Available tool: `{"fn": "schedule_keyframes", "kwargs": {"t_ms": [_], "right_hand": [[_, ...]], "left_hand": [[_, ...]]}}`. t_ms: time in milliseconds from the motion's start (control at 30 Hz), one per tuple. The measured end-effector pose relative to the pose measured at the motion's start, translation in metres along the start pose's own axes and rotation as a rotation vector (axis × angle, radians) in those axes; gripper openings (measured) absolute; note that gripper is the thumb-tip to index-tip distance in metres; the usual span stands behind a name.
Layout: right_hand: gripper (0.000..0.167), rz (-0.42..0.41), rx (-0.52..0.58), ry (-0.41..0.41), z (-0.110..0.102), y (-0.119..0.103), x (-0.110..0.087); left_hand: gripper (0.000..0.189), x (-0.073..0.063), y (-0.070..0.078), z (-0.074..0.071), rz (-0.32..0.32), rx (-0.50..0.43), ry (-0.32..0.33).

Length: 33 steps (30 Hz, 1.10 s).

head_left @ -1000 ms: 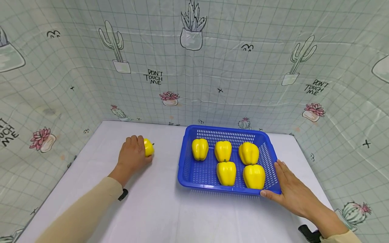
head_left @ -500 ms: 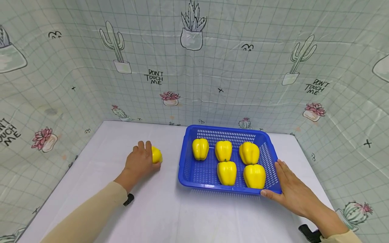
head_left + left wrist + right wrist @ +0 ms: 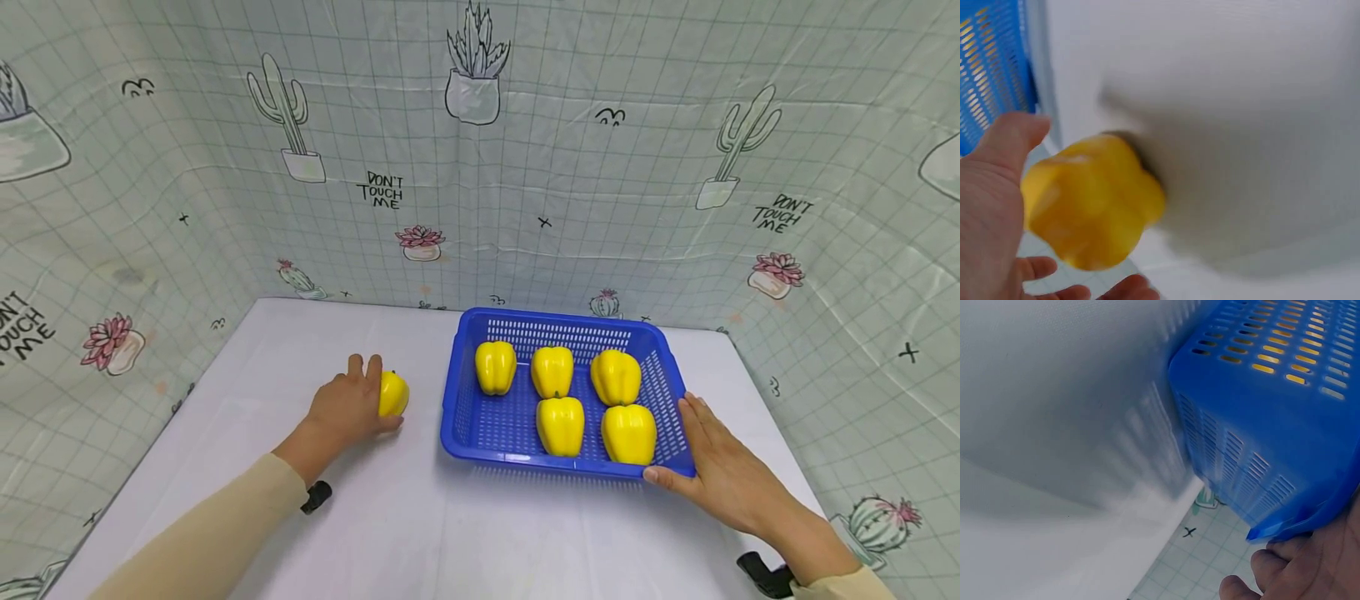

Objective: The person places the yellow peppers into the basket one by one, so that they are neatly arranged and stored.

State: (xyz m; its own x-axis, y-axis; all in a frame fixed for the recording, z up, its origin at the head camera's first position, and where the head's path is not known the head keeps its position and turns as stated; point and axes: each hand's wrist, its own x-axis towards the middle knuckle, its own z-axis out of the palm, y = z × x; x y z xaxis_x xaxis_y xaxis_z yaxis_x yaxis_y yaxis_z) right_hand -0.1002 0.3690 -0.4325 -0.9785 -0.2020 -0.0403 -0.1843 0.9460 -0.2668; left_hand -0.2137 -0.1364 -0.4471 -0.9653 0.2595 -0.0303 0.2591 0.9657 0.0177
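Note:
My left hand is beside a yellow bell pepper on the white table, left of the blue basket. In the left wrist view, the thumb and fingers spread loosely around the pepper, with gaps between fingertips and pepper; whether the palm touches it I cannot tell. My right hand rests against the front right corner of the blue plastic basket. Its thumb lies on the front rim, and its fairly straight fingers run along the right side. The right wrist view shows the fingertips just outside the basket rim.
Several yellow bell peppers stand inside the basket, in two rows. A cloth wall printed with cacti and grid lines borders the white table at the back and sides.
My left hand and its pepper have moved right and toward me, nearer the basket, and the pepper's stem now points up. The right hand and basket have stayed in place.

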Motion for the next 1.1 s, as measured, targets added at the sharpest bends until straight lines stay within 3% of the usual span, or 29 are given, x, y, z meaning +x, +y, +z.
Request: {"fn": "schedule_keyframes", "kwargs": {"t_ms": [233, 467, 967, 1100], "right_hand": [[0.118, 0.001, 0.002, -0.005, -0.001, 0.0, 0.0], [0.118, 0.006, 0.001, -0.01, -0.002, 0.0, 0.0], [0.118, 0.008, 0.009, -0.017, -0.002, -0.002, -0.001], [0.118, 0.01, 0.011, -0.017, -0.002, -0.002, -0.001]], "left_hand": [[0.108, -0.008, -0.01, -0.017, 0.194, 0.175, -0.037], [0.103, -0.006, -0.014, -0.02, 0.319, 0.223, -0.062], [0.081, 0.002, -0.013, -0.008, 0.38, 0.302, -0.058], [0.084, 0.004, -0.014, -0.008, 0.362, 0.286, -0.013]]}}
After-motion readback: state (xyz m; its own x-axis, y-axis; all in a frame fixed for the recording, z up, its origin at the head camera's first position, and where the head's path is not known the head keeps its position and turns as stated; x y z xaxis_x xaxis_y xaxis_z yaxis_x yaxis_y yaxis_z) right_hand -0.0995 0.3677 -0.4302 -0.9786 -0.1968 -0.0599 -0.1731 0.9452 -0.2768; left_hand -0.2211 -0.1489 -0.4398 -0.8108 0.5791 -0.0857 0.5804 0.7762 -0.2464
